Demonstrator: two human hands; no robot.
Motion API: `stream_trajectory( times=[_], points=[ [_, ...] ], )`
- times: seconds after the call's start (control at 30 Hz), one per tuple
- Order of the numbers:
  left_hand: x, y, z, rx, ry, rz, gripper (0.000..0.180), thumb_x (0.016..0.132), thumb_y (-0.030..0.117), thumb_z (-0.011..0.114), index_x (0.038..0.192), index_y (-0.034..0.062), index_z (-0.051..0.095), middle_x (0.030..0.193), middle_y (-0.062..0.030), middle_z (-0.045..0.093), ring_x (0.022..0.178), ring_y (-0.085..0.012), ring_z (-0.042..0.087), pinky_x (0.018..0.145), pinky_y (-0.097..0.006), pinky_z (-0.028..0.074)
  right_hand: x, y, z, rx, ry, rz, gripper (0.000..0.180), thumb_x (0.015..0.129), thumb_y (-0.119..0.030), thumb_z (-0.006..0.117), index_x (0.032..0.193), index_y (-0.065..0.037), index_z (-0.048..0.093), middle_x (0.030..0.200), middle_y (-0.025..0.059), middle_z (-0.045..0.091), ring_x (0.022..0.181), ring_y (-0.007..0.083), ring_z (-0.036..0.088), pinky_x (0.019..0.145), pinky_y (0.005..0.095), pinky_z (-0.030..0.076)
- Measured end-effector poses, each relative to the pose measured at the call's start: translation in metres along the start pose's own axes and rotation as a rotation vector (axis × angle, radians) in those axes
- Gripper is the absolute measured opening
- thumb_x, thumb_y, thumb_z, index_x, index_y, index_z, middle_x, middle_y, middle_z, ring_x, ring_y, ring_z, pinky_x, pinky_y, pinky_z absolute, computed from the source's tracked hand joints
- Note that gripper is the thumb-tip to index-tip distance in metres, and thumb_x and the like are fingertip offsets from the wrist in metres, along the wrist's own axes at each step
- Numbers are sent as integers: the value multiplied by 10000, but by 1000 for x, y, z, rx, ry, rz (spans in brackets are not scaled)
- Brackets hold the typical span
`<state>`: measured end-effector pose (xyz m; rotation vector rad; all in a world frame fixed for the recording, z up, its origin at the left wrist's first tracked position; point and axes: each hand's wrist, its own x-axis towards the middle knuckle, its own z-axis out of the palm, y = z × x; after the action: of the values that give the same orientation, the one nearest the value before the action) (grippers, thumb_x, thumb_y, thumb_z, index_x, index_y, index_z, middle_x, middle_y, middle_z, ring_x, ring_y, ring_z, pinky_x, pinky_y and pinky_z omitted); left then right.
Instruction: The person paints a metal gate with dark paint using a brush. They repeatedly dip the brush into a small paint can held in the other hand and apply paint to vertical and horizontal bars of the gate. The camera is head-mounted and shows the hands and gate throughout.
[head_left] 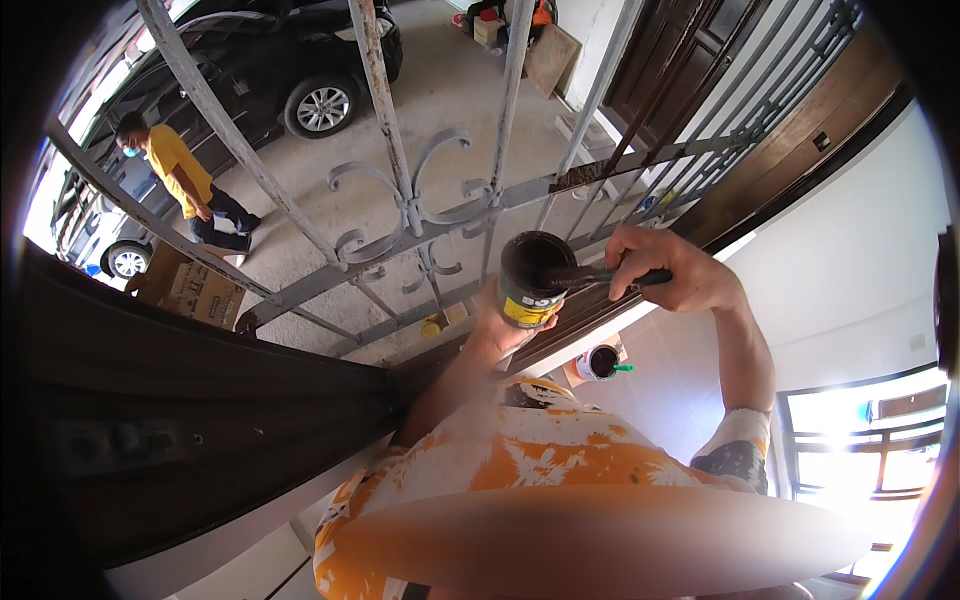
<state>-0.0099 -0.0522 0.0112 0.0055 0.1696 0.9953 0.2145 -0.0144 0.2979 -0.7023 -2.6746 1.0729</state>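
Observation:
My left hand [497,325] grips a small paint can [530,285] with a yellow label, holding it up from below. The can holds dark brown paint. My right hand [672,265] is closed on the dark handle of a paintbrush [590,278], whose bristle end lies across the can's open mouth. Both hands are raised right in front of a grey, rust-spotted metal grille [410,215] with scroll ornaments. One crossbar of the grille [590,175] carries dark brown paint.
Beyond the grille, lower down, a person in a yellow shirt [175,165] crouches by a cardboard box [200,290] near a black car [300,70]. A second open paint can [603,362] sits on the floor. A dark wooden door frame [200,400] stands at left.

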Motion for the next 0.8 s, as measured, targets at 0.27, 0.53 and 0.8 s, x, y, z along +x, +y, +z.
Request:
stream_trajectory(
  times=[0.27,0.53,0.8],
  points=[
    [4,0,-22,-94,-49,-58,751,981,664,366,1421,94,578,1368,-223,616,1194,-438,610,899,-568,506,-30,16,-3,354,266,109,224,699,77,676,892,-1,758,978,82,662,868,184,655,764,308,523],
    [1,1,-24,-288,74,-131,833,936,665,367,1451,38,554,1400,-262,580,1275,-474,557,896,-626,510,-72,70,47,968,780,288,179,880,-64,646,1034,26,655,819,194,718,690,279,755,655,414,651],
    [1,1,-16,-4,-87,-77,702,990,562,363,1349,14,618,1266,-255,650,1173,-440,621,920,-570,522,-26,63,105,1618,1017,-412,237,1049,-214,523,1181,-30,594,949,234,741,707,281,740,642,404,639]
  ],
)
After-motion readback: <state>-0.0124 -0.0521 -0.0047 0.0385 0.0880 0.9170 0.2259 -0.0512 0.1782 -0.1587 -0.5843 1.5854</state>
